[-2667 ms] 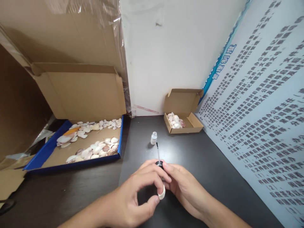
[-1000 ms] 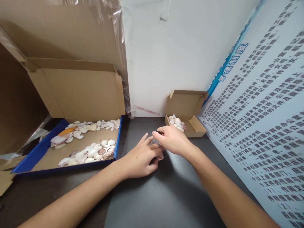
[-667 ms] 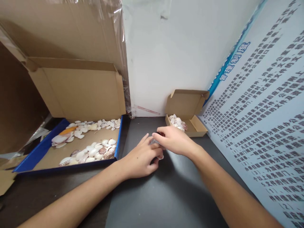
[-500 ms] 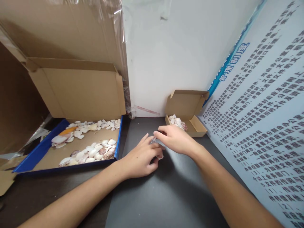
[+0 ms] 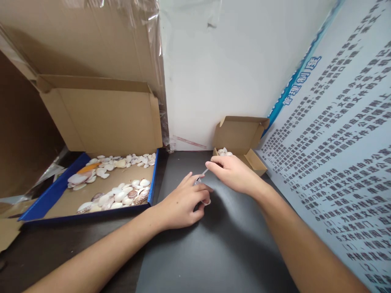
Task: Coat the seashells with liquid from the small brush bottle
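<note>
My left hand (image 5: 183,201) rests on the dark table (image 5: 220,252), its fingers closed round a small glass bottle (image 5: 197,182) that is mostly hidden. A small white shell (image 5: 207,202) is tucked under its lower fingers. My right hand (image 5: 233,175) pinches the bottle's brush cap, and the thin brush stem (image 5: 204,172) shows between hand and bottle, slanting down to the bottle's mouth. Behind the right hand stands a small open cardboard box (image 5: 244,142) with a few shells (image 5: 224,151) in it.
A blue-rimmed cardboard tray (image 5: 55,195) with several shells (image 5: 122,191) lies at the left, its lid standing open behind. A white wall is at the back. A printed sign (image 5: 336,154) leans along the right side. Large cardboard sheets rise at the far left.
Both hands reached forward from near me to the bottle. In the last half second my right hand lifted up and right, drawing the brush stem out of the bottle held by my left hand.
</note>
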